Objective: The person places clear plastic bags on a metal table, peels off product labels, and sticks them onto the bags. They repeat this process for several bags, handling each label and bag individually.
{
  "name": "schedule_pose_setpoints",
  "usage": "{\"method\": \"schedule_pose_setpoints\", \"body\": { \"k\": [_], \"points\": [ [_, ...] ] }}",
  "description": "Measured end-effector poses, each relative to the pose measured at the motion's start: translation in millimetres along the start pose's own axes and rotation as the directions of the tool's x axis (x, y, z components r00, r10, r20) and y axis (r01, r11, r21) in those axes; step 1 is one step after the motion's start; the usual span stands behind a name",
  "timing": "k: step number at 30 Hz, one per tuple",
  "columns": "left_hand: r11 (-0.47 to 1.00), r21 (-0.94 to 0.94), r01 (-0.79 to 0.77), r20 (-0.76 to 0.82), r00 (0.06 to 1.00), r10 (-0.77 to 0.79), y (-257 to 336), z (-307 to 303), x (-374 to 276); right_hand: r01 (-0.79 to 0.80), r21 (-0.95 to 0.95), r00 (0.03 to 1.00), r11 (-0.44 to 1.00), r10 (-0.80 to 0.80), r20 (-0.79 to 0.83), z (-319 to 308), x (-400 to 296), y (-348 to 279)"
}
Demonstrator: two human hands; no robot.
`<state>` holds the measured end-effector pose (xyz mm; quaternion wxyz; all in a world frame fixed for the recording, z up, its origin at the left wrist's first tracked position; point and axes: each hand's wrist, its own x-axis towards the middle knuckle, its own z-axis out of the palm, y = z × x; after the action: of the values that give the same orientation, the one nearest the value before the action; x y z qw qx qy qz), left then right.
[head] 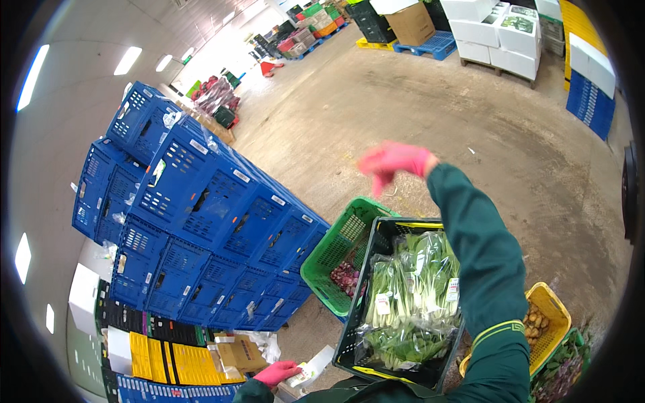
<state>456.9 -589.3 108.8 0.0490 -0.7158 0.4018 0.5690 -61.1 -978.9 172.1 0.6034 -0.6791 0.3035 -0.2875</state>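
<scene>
My left hand (277, 373), in a pink glove, holds a strip of printed labels (315, 365) on pale backing beside the crate. My right hand (395, 162), gloved the same way, is raised beyond the crate's far end; it is blurred, with fingers apart and nothing visible in it. In front of me a dark green plastic crate (346, 322) holds several clear bags of leafy greens (421, 282). Some of the bags bear white labels (383, 304). My right sleeve hides part of the crate's right side.
Stacked blue plastic crates (201, 216) rise on the left. A green basket (322, 272) with shallots (345, 278) adjoins the dark crate. On the right sits a yellow basket (552, 307) of potato-like produce (535, 325). White foam boxes (511, 58) and a blue pallet (428, 46) stand farther off.
</scene>
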Motion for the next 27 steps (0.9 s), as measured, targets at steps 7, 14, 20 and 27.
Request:
{"method": "schedule_pose_setpoints", "body": {
  "k": [7, 14, 20, 27],
  "points": [
    [0.981, 0.084, 0.176, -0.332, 0.933, -0.138, -3, 51, -65, 0.217, -0.011, 0.976, 0.976, -0.217, 0.02, 3, 89, -102],
    [0.999, 0.031, 0.013, -0.377, 0.926, 0.0, -45, 59, -61, 0.236, -0.047, 0.97, 0.971, -0.233, 0.066, 29, 121, -124],
    [0.993, -0.112, -0.031, -0.344, 0.939, -0.009, -37, 26, -57, 0.34, -0.02, 0.937, 0.94, -0.336, 0.097, 37, 120, -139],
    [0.98, 0.088, -0.179, -0.255, 0.947, 0.196, 15, -32, -42, 0.272, -0.167, 0.962, 0.948, -0.272, 0.023, 77, 114, -134]
  ]
}}
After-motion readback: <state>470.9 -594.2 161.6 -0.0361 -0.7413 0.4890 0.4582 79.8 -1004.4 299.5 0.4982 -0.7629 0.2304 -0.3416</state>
